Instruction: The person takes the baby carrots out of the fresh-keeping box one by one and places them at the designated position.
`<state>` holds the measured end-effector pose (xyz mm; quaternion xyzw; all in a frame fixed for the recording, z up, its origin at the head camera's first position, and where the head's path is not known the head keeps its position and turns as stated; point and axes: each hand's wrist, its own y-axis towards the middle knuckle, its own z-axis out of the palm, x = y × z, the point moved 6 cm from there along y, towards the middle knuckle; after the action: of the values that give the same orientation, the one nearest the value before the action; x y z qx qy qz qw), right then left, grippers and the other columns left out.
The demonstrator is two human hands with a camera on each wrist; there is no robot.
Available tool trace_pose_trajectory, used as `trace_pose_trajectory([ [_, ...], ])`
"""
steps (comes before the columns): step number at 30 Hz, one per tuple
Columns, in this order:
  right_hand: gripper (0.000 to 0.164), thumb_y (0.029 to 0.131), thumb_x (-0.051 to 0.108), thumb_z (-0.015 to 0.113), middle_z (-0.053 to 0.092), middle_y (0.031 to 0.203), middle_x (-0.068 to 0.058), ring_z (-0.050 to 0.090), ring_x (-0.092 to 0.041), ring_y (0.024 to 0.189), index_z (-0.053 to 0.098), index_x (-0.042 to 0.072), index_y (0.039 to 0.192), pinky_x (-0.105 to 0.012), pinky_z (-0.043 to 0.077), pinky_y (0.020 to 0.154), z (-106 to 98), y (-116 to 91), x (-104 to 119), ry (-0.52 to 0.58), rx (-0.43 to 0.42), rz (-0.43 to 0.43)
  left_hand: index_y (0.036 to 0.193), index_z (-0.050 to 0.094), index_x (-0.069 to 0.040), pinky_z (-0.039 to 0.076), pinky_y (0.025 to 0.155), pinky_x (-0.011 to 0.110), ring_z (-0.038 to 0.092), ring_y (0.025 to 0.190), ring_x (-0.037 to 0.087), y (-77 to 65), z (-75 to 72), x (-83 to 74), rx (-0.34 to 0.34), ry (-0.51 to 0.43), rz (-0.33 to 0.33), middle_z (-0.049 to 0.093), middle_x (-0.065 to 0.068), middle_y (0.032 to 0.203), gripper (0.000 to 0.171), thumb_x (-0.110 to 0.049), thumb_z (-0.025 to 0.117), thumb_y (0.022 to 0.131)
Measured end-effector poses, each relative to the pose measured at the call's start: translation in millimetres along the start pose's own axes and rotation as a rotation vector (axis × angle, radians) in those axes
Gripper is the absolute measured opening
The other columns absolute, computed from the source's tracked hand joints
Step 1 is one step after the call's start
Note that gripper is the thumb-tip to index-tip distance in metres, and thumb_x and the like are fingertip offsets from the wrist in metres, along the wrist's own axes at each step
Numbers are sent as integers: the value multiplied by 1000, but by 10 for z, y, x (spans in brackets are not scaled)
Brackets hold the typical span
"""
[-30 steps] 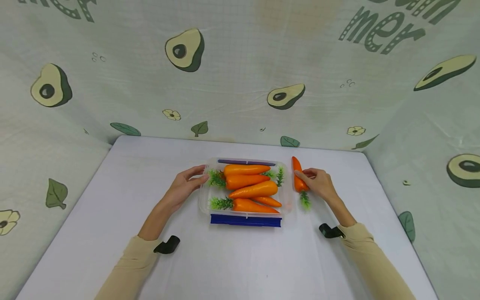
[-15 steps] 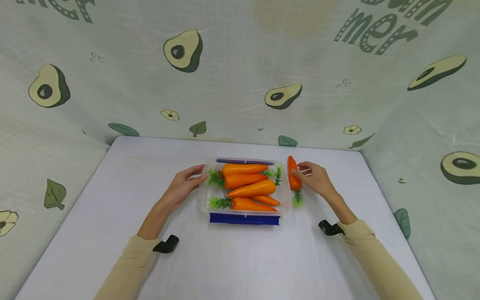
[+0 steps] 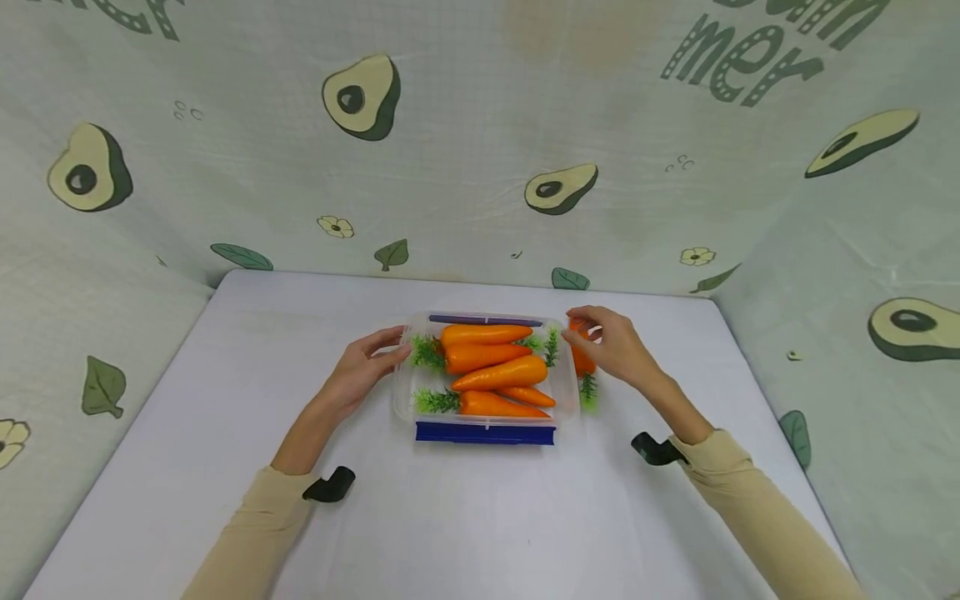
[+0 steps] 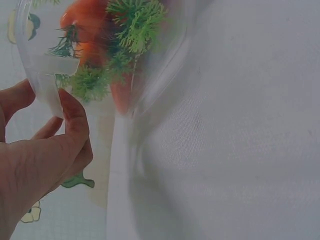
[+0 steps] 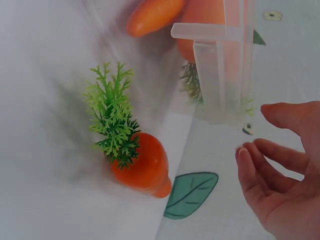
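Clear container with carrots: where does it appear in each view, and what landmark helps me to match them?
Head: the clear container sits at centre, between left hand and right hand.
Left wrist: container at top left, its edge gripped by that hand.
Right wrist: container at upper right, above and left of that hand.
Shared landmark: the leaf-printed cloth.
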<state>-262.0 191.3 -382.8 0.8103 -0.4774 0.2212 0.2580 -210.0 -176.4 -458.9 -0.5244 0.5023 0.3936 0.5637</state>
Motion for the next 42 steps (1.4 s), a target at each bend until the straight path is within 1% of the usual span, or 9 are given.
trace_pose_trajectory([
  [7,40,93,9,77,67,119,-21,65,-35,99,64,-8,128,-53,58,84,104,11,240,23,52,-116,155,44,-5,42,113,41,51,129,26,5,-6,-5,-4,-11,-7,41,19,155,62,-27,68,102],
  [11,42,92,6,77,66,123,-24,65,-37,103,62,-8,129,-52,58,86,204,2,342,21,105,-208,155,44,-6,43,112,39,52,128,24,12,-8,3,-5,-19,-8,41,18,155,61,-26,68,102],
  [15,44,91,7,79,65,123,-23,63,-38,107,63,-8,129,-51,57,89,314,-21,406,1,150,-271,155,45,-6,43,112,39,53,127,23,14,-18,9,-6,-20,-8,41,18,155,61,-26,68,102],
  [19,46,90,8,81,64,123,-22,60,-37,101,63,-6,130,-50,57,86,427,-57,446,-18,202,-297,155,44,-6,42,113,40,52,129,24,13,-16,10,-3,-18,-7,41,19,155,62,-27,68,102],
  [22,47,89,10,82,62,125,-20,60,-35,104,63,-5,130,-49,57,89,503,-83,464,-50,240,-303,156,44,-5,42,113,41,51,130,26,11,-9,10,1,-18,-5,40,19,156,64,-28,69,101],
  [26,49,88,12,83,61,129,-19,59,-34,114,64,-3,130,-47,53,100,580,-105,493,-103,270,-315,156,43,-6,42,113,43,52,129,26,3,-7,11,1,-15,-4,40,20,156,64,-28,69,101],
  [28,49,87,10,83,61,129,-18,58,-33,115,64,-3,130,-47,53,100,612,-112,503,-122,276,-332,156,44,-6,41,114,44,52,128,26,-3,-9,10,0,-14,-3,41,19,155,64,-28,68,101],
  [35,48,86,6,84,61,124,-16,61,-28,105,65,-2,128,-39,57,94,666,-124,513,-183,271,-400,156,44,-6,39,115,47,53,127,26,-10,-2,0,3,-19,2,40,19,156,64,-28,69,101],
  [42,45,87,9,84,63,122,-15,63,-25,99,67,0,128,-35,59,88,599,-128,562,-209,272,-427,156,43,-6,39,115,47,50,132,29,2,-5,17,4,-15,2,40,19,157,64,-29,69,101],
])
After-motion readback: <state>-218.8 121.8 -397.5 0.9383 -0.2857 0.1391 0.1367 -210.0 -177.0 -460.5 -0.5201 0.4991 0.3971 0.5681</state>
